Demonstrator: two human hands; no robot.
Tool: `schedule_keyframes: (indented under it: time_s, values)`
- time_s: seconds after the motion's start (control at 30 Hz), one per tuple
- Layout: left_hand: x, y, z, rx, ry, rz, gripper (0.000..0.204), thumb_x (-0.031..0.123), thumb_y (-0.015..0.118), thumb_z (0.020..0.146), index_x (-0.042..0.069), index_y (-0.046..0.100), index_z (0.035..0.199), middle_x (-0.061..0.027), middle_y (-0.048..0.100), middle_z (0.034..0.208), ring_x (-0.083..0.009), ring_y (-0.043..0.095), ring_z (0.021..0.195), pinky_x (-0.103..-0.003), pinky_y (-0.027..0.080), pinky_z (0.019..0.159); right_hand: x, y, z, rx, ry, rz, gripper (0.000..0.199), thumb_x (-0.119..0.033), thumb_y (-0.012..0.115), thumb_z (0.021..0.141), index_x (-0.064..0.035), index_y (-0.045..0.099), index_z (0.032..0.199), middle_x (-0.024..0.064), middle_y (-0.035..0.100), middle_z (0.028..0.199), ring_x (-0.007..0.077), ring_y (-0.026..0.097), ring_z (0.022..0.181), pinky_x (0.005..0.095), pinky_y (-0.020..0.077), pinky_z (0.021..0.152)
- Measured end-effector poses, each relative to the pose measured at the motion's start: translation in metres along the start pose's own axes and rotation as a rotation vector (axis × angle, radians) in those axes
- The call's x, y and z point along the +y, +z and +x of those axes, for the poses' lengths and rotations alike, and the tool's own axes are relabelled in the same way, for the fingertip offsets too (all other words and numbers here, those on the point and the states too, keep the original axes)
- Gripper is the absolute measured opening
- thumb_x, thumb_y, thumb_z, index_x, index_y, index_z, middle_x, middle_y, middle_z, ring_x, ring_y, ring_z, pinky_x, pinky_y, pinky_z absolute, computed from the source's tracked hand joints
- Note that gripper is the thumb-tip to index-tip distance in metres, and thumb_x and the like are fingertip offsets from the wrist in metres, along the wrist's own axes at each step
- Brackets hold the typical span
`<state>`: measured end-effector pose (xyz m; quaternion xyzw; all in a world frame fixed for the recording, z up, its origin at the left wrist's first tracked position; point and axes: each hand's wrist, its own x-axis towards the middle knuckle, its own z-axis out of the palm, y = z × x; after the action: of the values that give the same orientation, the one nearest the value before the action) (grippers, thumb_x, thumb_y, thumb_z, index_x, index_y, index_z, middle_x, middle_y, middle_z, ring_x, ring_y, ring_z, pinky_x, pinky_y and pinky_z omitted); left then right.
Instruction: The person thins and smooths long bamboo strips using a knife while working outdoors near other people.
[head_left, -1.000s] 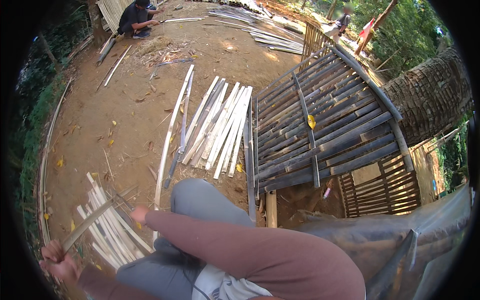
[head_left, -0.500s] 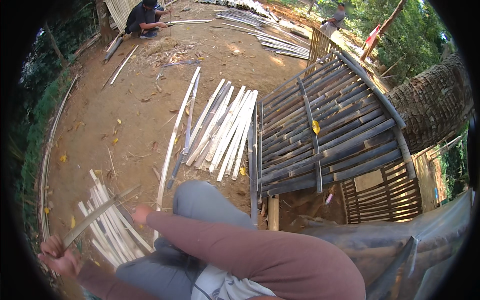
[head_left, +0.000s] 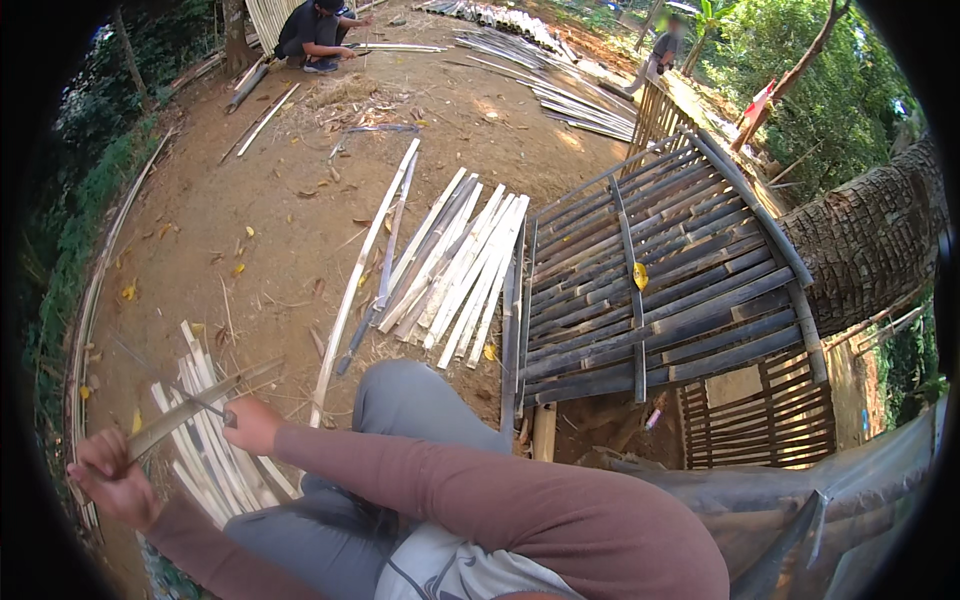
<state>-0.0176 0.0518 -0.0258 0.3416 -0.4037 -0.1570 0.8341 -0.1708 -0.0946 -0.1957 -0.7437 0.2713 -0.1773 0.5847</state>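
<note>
At the lower left, my left hand (head_left: 115, 480) is closed around one end of a flat bamboo strip (head_left: 160, 432), which slants up to the right. My right hand (head_left: 254, 426) grips a knife (head_left: 198, 401) by its handle. Its thin blade reaches leftward across the strip; whether the edge touches the strip I cannot tell. Underneath lies a loose bundle of pale split bamboo strips (head_left: 222, 468), partly hidden by the held strip and my hand. My grey-trousered knee (head_left: 405, 400) is bent beside them.
A second pile of bamboo strips (head_left: 465, 265) lies ahead, with one long pale strip (head_left: 365, 280) beside it. To the right stands a dark bamboo slatted platform (head_left: 650, 290) by a thick tree trunk (head_left: 870, 225). One person (head_left: 312, 40) crouches far off; another (head_left: 660, 55) stands at the back right.
My right hand has moved slightly left and down along the strip, and the knife blade now shows across it. My left hand keeps its hold. The whole view has shifted a little.
</note>
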Motion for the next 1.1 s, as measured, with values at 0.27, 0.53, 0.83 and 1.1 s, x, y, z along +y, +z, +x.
schedule_keyframes:
  time_s: [0.27, 0.53, 0.83, 1.1]
  values:
    - [0.015, -0.058, 0.004, 0.155, 0.004, -0.025, 0.055, 0.05, 0.042, 0.111, 0.014, 0.032, 0.07, 0.0019, 0.022, 0.064, -0.0115, 0.021, 0.06, -0.031, 0.018, 0.058, 0.212, 0.014, 0.027, -0.147, 0.416, -0.412, 0.042, -0.036, 0.063, 0.088, -0.0037, 0.076, 0.111, 0.0228, 0.074, 0.101, 0.0377, 0.073, 0.095, 0.0496, 0.0563, 0.085]
    - [0.017, -0.028, 0.001, 0.257, 0.017, -0.015, 0.053, 0.047, 0.042, 0.112, 0.013, 0.033, 0.072, 0.0013, 0.023, 0.064, -0.0116, 0.021, 0.06, -0.032, 0.019, 0.058, 0.138, 0.064, 0.038, -0.239, 0.269, 0.05, 0.04, -0.035, 0.067, 0.087, 0.0042, 0.076, 0.088, 0.0221, 0.07, 0.071, 0.0315, 0.071, 0.061, 0.047, 0.0567, 0.06]
    - [0.008, -0.032, 0.001, 0.088, 0.029, 0.01, 0.052, 0.046, 0.045, 0.112, 0.013, 0.035, 0.073, 0.0011, 0.025, 0.065, -0.0123, 0.023, 0.059, -0.032, 0.02, 0.058, 0.17, 0.075, -0.002, -0.649, 0.077, -0.634, 0.039, -0.035, 0.066, 0.085, -0.0039, 0.079, 0.105, 0.0195, 0.075, 0.111, 0.036, 0.071, 0.107, 0.0508, 0.0554, 0.091]
    - [0.01, -0.033, 0.0, 0.084, 0.044, 0.015, 0.052, 0.047, 0.045, 0.111, 0.013, 0.037, 0.073, 0.0013, 0.028, 0.065, -0.0109, 0.023, 0.056, -0.031, 0.019, 0.057, 0.184, 0.06, -0.013, -0.59, 0.292, -0.74, 0.046, -0.036, 0.059, 0.09, -0.005, 0.077, 0.119, 0.0205, 0.073, 0.124, 0.0363, 0.069, 0.117, 0.0477, 0.0539, 0.099]
